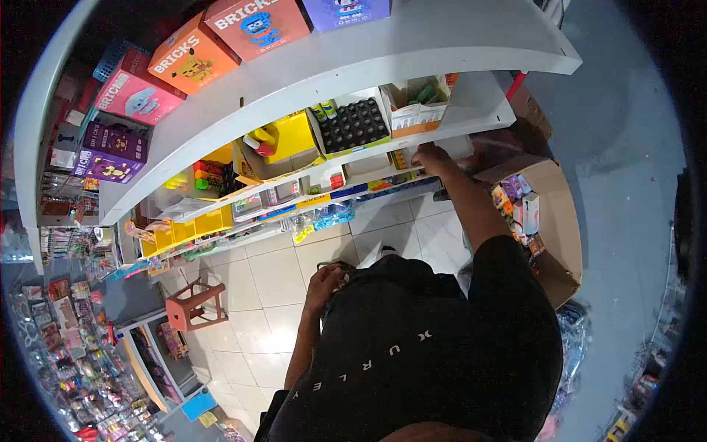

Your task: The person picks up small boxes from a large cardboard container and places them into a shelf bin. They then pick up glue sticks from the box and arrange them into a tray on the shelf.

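My right hand reaches out to the right end of a lower shelf, beside a small box of yellow packs. Its fingers point down over the shelf edge, and their tips are hidden, so their grip cannot be made out. Close to my waist is my left hand, fingers curled in beside a dark strap-like thing; what they hold, if anything, is too small to name. Above my right hand stand a white-and-orange carton and a black tray with round slots.
Several BRICKS boxes line the top shelf. An open cardboard box of small packets stands to my right. A pink stool is on the tiled floor at left, near racks of packaged goods.
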`<state>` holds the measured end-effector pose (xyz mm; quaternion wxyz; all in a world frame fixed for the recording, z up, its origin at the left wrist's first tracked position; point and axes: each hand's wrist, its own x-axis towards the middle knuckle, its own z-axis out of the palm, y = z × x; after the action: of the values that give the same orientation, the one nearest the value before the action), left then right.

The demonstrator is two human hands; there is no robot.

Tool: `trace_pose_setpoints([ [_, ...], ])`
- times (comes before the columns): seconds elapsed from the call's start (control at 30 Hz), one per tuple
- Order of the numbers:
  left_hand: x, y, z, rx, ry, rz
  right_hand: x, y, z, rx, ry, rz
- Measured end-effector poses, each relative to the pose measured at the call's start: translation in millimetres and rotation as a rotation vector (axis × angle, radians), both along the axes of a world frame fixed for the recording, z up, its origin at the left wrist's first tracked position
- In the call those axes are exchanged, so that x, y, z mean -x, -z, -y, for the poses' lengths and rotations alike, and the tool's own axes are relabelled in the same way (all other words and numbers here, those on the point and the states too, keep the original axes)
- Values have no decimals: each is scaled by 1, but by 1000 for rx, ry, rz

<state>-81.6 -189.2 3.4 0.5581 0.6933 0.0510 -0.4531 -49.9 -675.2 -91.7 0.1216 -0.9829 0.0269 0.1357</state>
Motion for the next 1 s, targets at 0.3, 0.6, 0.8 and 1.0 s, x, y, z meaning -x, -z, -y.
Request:
trace_pose_setpoints([
  [0.3,7,9,-9,-28,-15,-37,-6,13,0,39,51,-115],
  [0.6,17,8,-13,-15,-2,-36,3,13,-4,6,168,-3],
  [0.8,21,5,-9,-48,98,-23,72,20,-66,-393,287,338],
  [1.0,-5,9,-16,33,247,-21,188,30,-202,-662,407,127],
])
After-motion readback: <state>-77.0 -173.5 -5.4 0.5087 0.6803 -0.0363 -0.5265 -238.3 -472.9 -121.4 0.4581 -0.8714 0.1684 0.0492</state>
